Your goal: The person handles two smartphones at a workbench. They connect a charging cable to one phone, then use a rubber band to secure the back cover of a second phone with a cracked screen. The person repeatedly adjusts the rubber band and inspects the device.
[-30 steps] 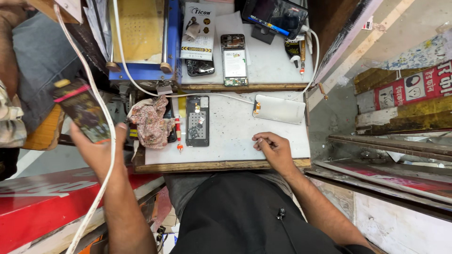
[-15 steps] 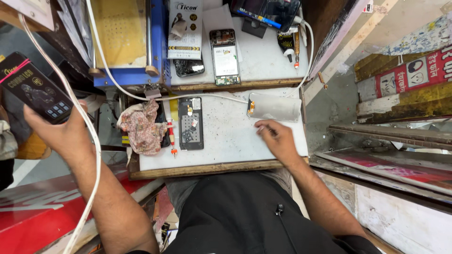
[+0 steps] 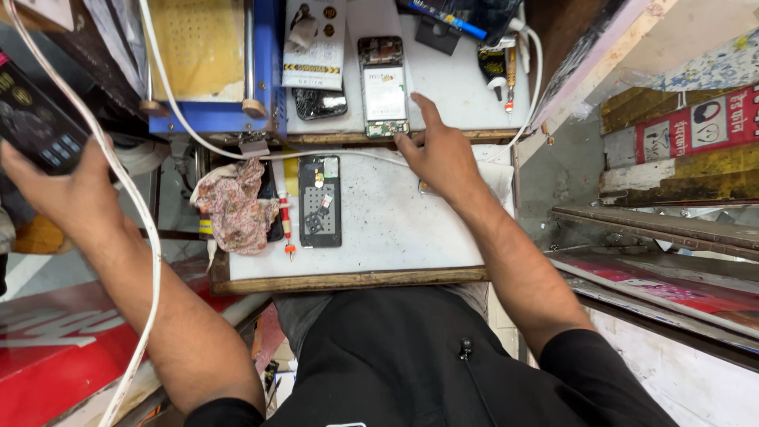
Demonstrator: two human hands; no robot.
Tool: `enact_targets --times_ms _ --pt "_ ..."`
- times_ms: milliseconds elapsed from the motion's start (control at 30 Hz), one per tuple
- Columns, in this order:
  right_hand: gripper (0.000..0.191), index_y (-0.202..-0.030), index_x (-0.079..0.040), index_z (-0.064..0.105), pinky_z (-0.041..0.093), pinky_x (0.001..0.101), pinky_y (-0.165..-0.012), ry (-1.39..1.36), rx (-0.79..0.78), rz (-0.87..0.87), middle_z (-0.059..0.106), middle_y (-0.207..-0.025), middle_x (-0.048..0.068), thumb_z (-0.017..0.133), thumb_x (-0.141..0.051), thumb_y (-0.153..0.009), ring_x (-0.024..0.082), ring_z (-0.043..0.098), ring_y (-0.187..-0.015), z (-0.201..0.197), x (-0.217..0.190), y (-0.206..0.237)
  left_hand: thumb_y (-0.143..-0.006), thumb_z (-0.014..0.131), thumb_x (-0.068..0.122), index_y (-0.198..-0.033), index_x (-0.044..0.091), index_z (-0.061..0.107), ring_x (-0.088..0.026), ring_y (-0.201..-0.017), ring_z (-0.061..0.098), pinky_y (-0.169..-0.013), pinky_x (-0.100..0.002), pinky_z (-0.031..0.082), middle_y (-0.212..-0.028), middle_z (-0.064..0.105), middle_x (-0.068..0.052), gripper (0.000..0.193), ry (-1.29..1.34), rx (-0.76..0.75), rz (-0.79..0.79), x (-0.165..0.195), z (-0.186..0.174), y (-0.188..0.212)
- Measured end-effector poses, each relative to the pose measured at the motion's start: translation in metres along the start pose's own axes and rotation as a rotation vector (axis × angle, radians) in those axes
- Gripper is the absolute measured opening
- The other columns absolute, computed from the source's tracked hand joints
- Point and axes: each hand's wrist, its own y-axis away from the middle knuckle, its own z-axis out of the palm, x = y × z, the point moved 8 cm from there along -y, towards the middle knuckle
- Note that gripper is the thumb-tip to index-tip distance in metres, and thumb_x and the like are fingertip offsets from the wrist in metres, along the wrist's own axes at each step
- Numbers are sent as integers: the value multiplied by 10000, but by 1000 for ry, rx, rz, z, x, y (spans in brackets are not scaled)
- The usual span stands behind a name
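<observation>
My left hand [image 3: 59, 186] is stretched far out to the left and holds a dark phone [image 3: 32, 122] with its screen lit. My right hand [image 3: 439, 154] hovers over the back of the white work board [image 3: 395, 229], fingers spread, fingertips at the edge of the upper shelf beside an opened phone with a white battery [image 3: 385, 87]. A second opened phone [image 3: 319, 202] lies face down on the board, its insides showing. My right hand holds nothing.
A floral rag [image 3: 233, 207] and a red-handled screwdriver [image 3: 285, 221] lie at the board's left edge. A white cable [image 3: 134, 213] runs across my left arm. A blue-framed machine [image 3: 209, 59], a cracked phone [image 3: 319, 103] and tools sit on the shelf.
My left hand carried the lit phone further out to the left and up. My right hand left the near edge of the board and moved forward to the shelf edge.
</observation>
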Motion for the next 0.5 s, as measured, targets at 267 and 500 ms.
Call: enact_targets --times_ms 267,500 --pt "677 -1523 -73 383 522 245 -513 -471 110 173 775 -772 60 731 -165 -949 128 723 -601 14 10 -6 -1067 786 325 -1412 14 477 -256 -1293 557 -1084 -362 502 -1425 553 -172 558 -497 302 103 -18 -45 -5" --pt "307 -1245 -19 620 428 195 -422 -1054 -48 386 738 -829 60 716 -101 -965 86 689 -641 39 55 -8 -1090 650 49 -1329 15 536 -131 -962 564 -841 -263 473 -1157 572 -58 267 -267 112 100 21 1 142"
